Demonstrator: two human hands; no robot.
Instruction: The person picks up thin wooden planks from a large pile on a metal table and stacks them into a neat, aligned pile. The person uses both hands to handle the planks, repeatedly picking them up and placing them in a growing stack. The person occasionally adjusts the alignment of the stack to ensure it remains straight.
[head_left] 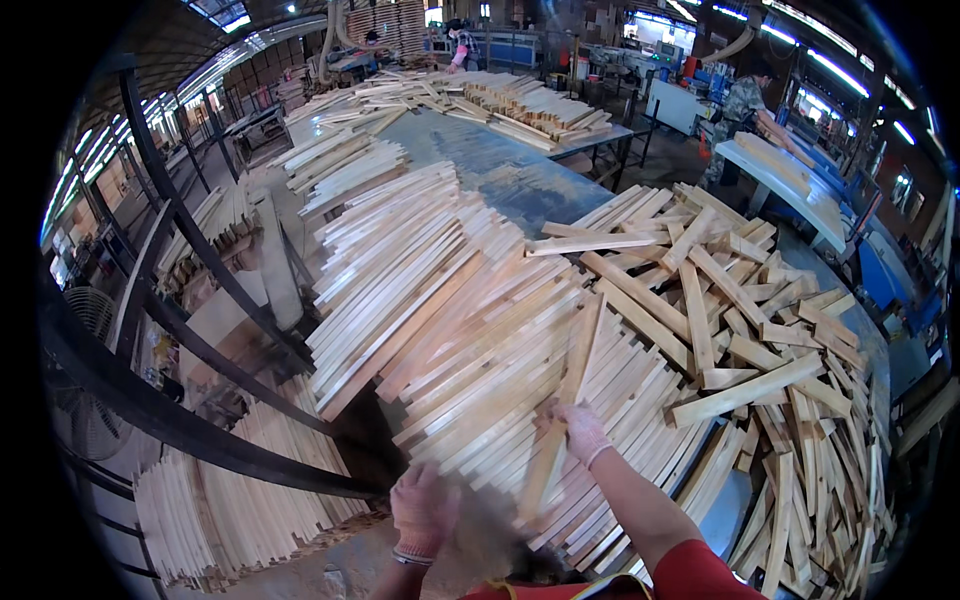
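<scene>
My right hand (580, 432), in a pale work glove, is closed around a wooden slat (577, 375). That slat lies at a slant across a row of slats (500, 390) laid side by side on the table. Near the front ends of the row is my left hand (423, 512), gloved too and a little blurred. Its fingers look bent, but I cannot make out their grip, and no slat shows in it. To the right is a jumbled heap of loose slats (740, 300), lying in many directions.
A black metal frame (230, 450) stands at the left, with stacked slats (240, 500) low beside it. Bare blue-grey tabletop (490, 170) shows beyond the row. More slats (530, 105) lie farther back. Two other people (463, 47) are in the background, one at the right.
</scene>
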